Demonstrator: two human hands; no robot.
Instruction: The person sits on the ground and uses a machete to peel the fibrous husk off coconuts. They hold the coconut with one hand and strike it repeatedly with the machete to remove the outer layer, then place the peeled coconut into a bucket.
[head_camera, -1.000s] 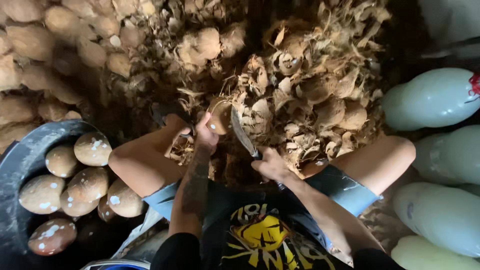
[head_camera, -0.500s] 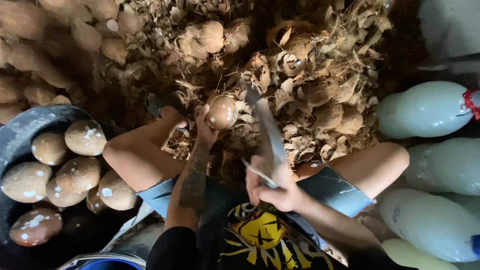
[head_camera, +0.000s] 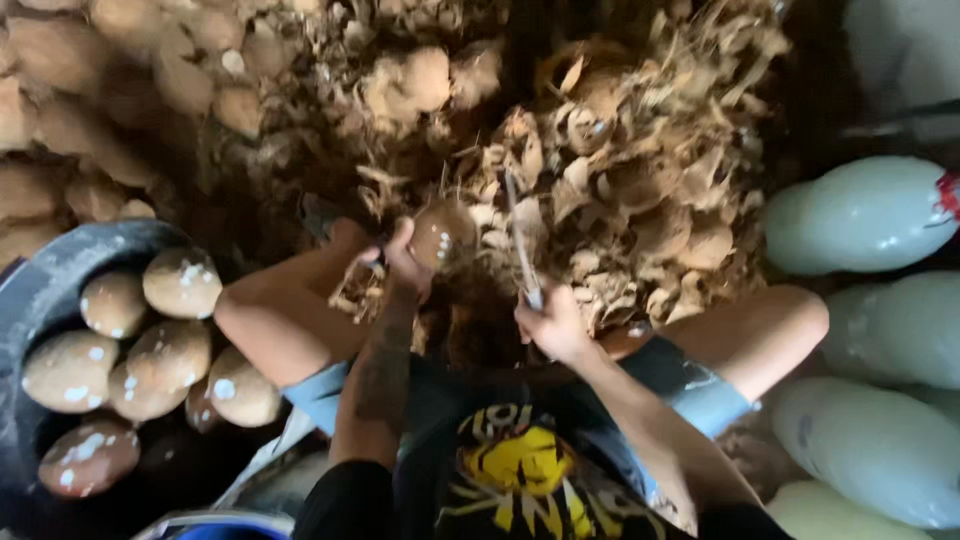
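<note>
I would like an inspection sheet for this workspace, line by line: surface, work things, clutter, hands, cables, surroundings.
Surface: ground hidden under a pile of husk scraps.
Work things: brown coconut in the left hand; long knife in the right hand, blade beside the coconut.
Clutter: unpeeled coconuts heaped at upper left.
Hands: both closed on their things.
Cables: nothing seen.
Surroundings: dark tub of peeled coconuts on the left; pale green sacks on the right.
</note>
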